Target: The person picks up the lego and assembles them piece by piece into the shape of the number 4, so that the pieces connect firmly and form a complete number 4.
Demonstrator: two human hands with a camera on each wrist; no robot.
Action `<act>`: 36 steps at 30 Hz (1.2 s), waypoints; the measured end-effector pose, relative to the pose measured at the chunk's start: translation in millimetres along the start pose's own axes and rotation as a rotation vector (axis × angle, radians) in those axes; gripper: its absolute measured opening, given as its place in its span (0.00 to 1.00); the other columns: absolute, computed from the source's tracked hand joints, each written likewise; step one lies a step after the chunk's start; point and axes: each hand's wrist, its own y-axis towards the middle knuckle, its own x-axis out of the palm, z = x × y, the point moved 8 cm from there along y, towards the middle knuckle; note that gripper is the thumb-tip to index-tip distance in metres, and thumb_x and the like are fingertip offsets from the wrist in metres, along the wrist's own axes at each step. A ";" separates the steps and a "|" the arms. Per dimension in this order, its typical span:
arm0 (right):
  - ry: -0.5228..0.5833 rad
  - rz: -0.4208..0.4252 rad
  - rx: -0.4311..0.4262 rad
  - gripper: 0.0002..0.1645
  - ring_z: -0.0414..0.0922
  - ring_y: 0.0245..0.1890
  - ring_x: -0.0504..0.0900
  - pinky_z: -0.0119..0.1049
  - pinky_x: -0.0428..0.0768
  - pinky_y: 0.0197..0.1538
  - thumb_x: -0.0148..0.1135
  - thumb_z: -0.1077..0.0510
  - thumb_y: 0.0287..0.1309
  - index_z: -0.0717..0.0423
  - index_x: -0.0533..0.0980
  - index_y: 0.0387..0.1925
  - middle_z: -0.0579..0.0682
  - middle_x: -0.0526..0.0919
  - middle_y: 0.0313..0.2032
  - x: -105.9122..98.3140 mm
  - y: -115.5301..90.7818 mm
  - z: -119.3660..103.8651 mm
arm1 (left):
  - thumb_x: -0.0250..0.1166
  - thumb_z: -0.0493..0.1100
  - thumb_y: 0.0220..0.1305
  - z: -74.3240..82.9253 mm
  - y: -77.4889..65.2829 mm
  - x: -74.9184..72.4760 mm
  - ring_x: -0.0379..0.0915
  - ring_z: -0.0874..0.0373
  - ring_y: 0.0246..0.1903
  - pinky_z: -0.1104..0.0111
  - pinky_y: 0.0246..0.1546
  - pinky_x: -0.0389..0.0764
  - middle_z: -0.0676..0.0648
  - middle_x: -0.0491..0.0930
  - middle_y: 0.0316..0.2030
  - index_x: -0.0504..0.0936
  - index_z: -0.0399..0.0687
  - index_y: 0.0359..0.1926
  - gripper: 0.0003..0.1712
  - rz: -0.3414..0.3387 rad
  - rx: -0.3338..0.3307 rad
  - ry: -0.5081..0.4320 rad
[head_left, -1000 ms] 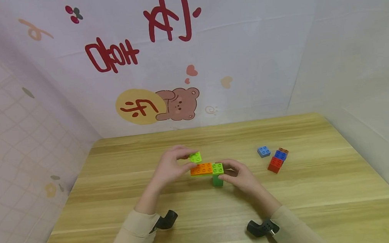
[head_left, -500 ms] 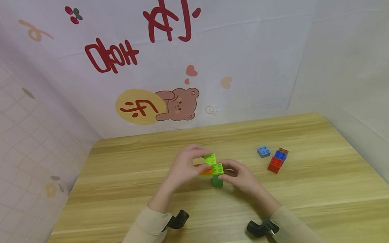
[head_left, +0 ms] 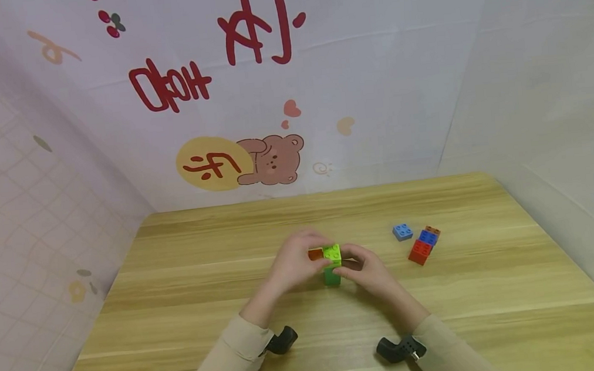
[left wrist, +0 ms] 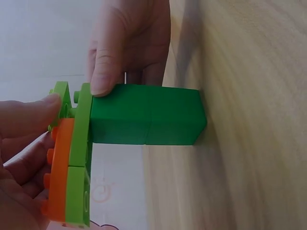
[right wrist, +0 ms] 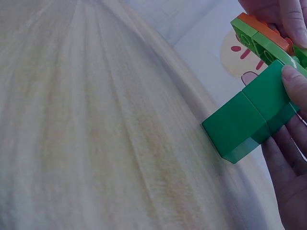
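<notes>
While the right hand (head_left: 365,271) grips the column of two dark green bricks (left wrist: 144,115), its thumb flat against the upper one near the top and its fingers round the other side, the left hand (head_left: 295,262) pinches a small light green brick (left wrist: 62,96) between thumb and fingers at the column's top. That small brick is slightly tilted, lying just beside the end of an orange brick (left wrist: 62,167), with a bare stud showing beneath it; whether it touches the layer below is hard to tell. The orange brick straddles two lower light green bricks (left wrist: 79,191), one over the column, the other overhanging its side. The column stands upright on the wooden surface (head_left: 196,241).

Well apart, on the person's right, a light blue brick (head_left: 402,231) sits near a close line of three: red brick (head_left: 420,252) nearest the person, dark blue brick (head_left: 428,237) in the middle, brown brick (head_left: 433,231) farthest. Behind the surface hangs a white cloth with a printed bear (head_left: 273,159).
</notes>
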 end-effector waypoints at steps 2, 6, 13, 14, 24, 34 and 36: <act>0.001 0.000 -0.003 0.23 0.49 0.54 0.78 0.36 0.77 0.58 0.70 0.64 0.59 0.64 0.76 0.55 0.58 0.80 0.52 0.0 0.0 0.0 | 0.76 0.38 0.54 -1.1 -0.1 1.7 0.76 0.56 0.47 0.62 0.50 0.76 0.51 0.83 0.44 0.88 0.47 0.46 0.16 -0.005 -0.012 0.005; 0.008 -0.001 -0.002 0.23 0.48 0.54 0.78 0.37 0.77 0.58 0.70 0.64 0.59 0.64 0.76 0.55 0.58 0.80 0.52 0.3 -0.1 0.5 | 0.77 0.39 0.53 -3.8 -0.3 4.0 0.76 0.55 0.48 0.62 0.50 0.77 0.51 0.83 0.44 0.89 0.48 0.46 0.17 -0.008 -0.026 0.018; 0.006 -0.011 -0.016 0.23 0.48 0.55 0.78 0.37 0.77 0.58 0.69 0.64 0.59 0.63 0.76 0.56 0.58 0.80 0.53 1.0 0.2 0.4 | 0.77 0.39 0.53 -6.8 -0.4 5.0 0.76 0.55 0.48 0.61 0.51 0.77 0.51 0.84 0.44 0.89 0.47 0.45 0.16 -0.008 -0.050 0.000; 0.004 -0.011 -0.017 0.23 0.47 0.55 0.78 0.37 0.77 0.58 0.69 0.64 0.59 0.63 0.76 0.56 0.58 0.80 0.53 1.0 0.4 0.6 | 0.77 0.39 0.53 -6.6 -0.4 4.9 0.76 0.55 0.47 0.62 0.50 0.77 0.51 0.84 0.44 0.89 0.47 0.45 0.16 -0.009 -0.052 -0.003; -0.002 -0.005 -0.020 0.23 0.44 0.54 0.79 0.38 0.77 0.58 0.69 0.64 0.59 0.64 0.76 0.56 0.57 0.80 0.52 0.5 0.7 1.1 | 0.77 0.38 0.52 -6.5 0.4 4.3 0.77 0.56 0.46 0.64 0.48 0.78 0.51 0.83 0.43 0.89 0.46 0.43 0.15 -0.010 -0.076 -0.030; -0.016 0.002 -0.030 0.22 0.45 0.53 0.79 0.39 0.77 0.58 0.69 0.65 0.59 0.65 0.76 0.55 0.58 0.80 0.51 0.4 0.3 -1.0 | 0.78 0.37 0.51 -8.5 1.1 4.7 0.77 0.56 0.43 0.67 0.44 0.79 0.51 0.83 0.41 0.89 0.45 0.43 0.15 -0.014 -0.102 -0.057; -0.012 0.002 -0.026 0.22 0.44 0.53 0.79 0.39 0.77 0.58 0.69 0.65 0.59 0.65 0.76 0.55 0.58 0.80 0.51 0.5 0.2 -0.4 | 0.78 0.37 0.51 -9.3 2.0 5.1 0.77 0.57 0.43 0.67 0.44 0.79 0.51 0.83 0.41 0.89 0.45 0.42 0.15 -0.019 -0.106 -0.051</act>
